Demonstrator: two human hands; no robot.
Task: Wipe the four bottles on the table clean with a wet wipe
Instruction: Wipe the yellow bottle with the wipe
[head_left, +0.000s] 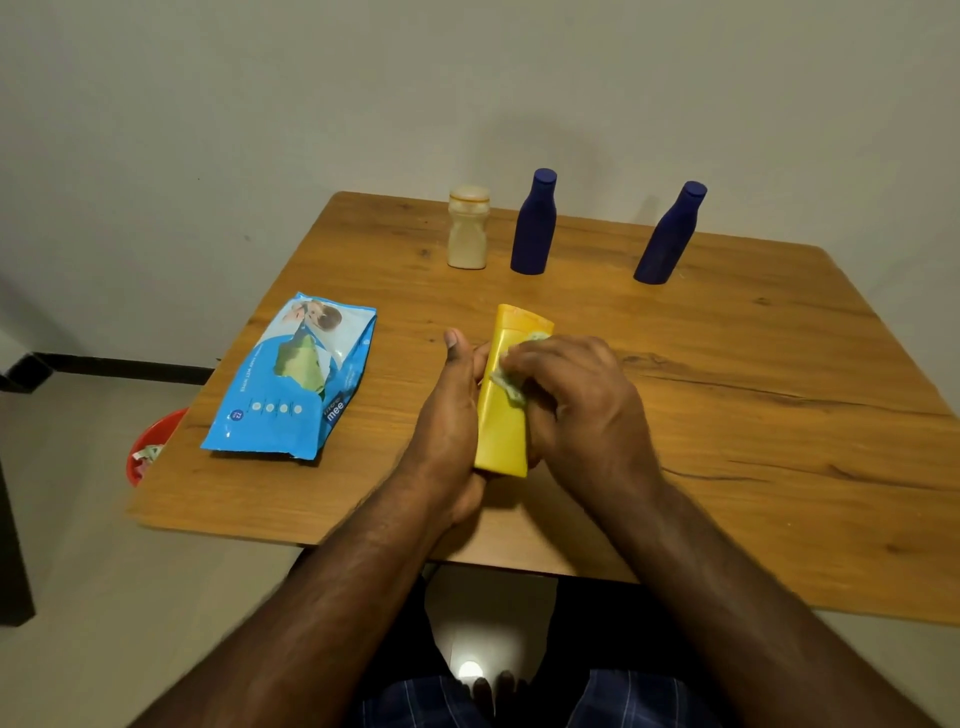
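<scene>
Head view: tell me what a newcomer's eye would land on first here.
First, the yellow bottle at the table's near middle: the left hand grips it while the right hand presses a wipe on it. Next, the blue wipes pack lying to the left. Then three upright bottles along the far edge: a cream bottle and two dark blue bottles.

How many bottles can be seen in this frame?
4: a yellow bottle held in both hands near the front, and a cream bottle and two blue bottles standing along the far edge. None appears hidden.
</scene>
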